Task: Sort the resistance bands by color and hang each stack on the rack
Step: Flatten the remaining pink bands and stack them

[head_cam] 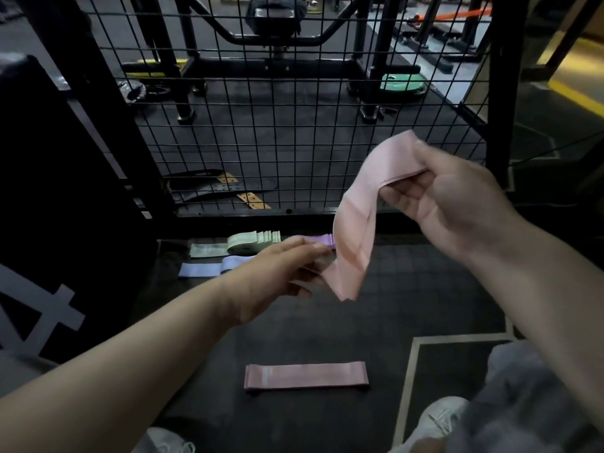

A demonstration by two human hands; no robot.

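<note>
Held pink band (359,230): in the air in front of the wire mesh panel (261,142), hanging twisted between both hands.
Right hand (457,204): raised, thumb and fingers pinching the upper end of the band.
Left hand (287,269): lower and further left, fingers curled around the band's bottom end; the fingertips are blurred.
Second pink band (307,377): lying flat on the dark floor mat (408,289), near the person's feet, well apart from the other bands.
Green bands (251,241): fanned stack on the floor at the foot of the mesh panel.
Pale blue band (199,269): flat, just in front of the green ones.
Purple band (322,240): beside the green stack, partly hidden behind the left hand and the held band.
Shoe (438,416): light-coloured, at the lower right.
</note>
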